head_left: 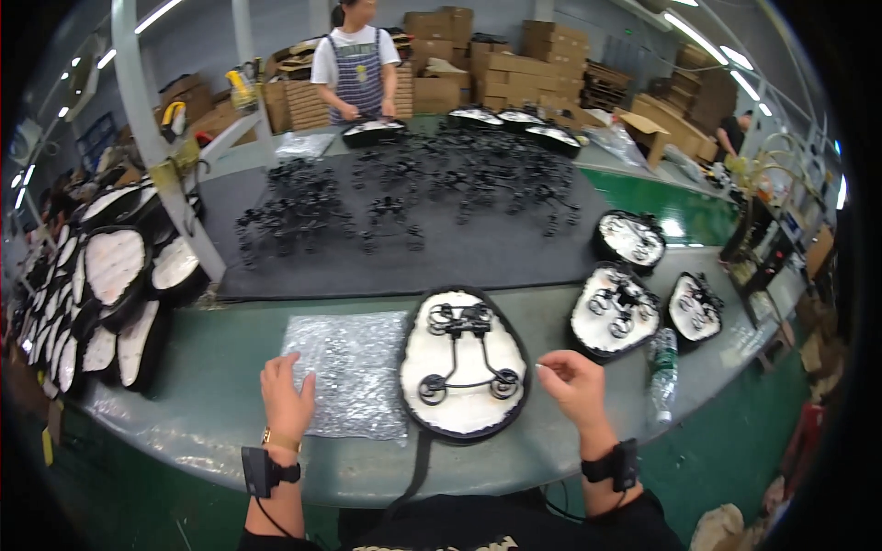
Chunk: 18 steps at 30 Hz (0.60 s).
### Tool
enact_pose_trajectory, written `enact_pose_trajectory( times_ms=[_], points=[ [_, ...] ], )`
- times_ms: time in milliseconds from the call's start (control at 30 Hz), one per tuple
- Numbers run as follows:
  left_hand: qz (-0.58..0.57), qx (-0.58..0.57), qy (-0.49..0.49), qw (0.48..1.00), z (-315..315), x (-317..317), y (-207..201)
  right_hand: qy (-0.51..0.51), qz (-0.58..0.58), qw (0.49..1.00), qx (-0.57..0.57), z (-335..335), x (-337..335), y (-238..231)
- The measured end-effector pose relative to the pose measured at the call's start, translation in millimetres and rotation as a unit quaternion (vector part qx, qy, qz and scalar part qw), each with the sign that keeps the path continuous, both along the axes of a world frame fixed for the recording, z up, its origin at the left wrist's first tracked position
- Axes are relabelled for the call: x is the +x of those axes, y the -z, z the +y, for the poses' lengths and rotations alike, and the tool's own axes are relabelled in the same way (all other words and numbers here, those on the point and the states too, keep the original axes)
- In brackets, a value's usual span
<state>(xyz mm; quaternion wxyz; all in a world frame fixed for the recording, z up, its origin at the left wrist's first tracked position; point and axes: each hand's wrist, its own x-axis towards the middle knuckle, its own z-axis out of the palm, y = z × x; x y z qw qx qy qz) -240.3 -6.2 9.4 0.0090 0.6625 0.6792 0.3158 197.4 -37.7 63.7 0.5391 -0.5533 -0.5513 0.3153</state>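
Stacked cardboard boxes (525,78) line the back of a workshop, behind a long green table (216,367). Across it lies a dark mat (322,275), heaped with black frames (496,170). At the far edge stands a co-worker (356,69) in a striped apron. Pale lettering (432,545), cut off by the lower edge of view, crosses the wearer's black shirt (459,519). Bubble wrap (347,372) lies flat nearby; just right of it, between the two hands, a black-rimmed white pad (470,367) lies face up, bearing a black frame (473,321). Three similar pads (606,344) sit further right, near a clear bottle (662,372) whose green label is too small to read. The left hand (288,397) is loosely spread at the wrap's left edge; whether it touches, I cannot tell. The right hand (575,386), beside the pad, has thumb and fingertips drawn together; what they may pinch is unclear.
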Motion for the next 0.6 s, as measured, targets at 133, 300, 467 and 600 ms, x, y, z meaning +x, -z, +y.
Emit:
enact_pose_trajectory(
  times_ms=[133,300,467,600],
  points=[
    [-0.179,-0.066,0.327,0.926,-36,111,-43,0.042,0.103,0.993,-0.033,-23,-5,27],
    [-0.101,-0.035,0.442,0.891,-56,194,-30,0.088,-0.144,0.984,0.064,-43,-19,63],
    [0.035,-0.058,0.407,0.911,-34,229,-12,0.133,-0.200,0.965,0.102,-24,-27,70],
    [0.062,-0.071,0.413,0.906,-34,233,-15,0.118,-0.169,0.976,0.075,-20,-25,79]
  ],
)
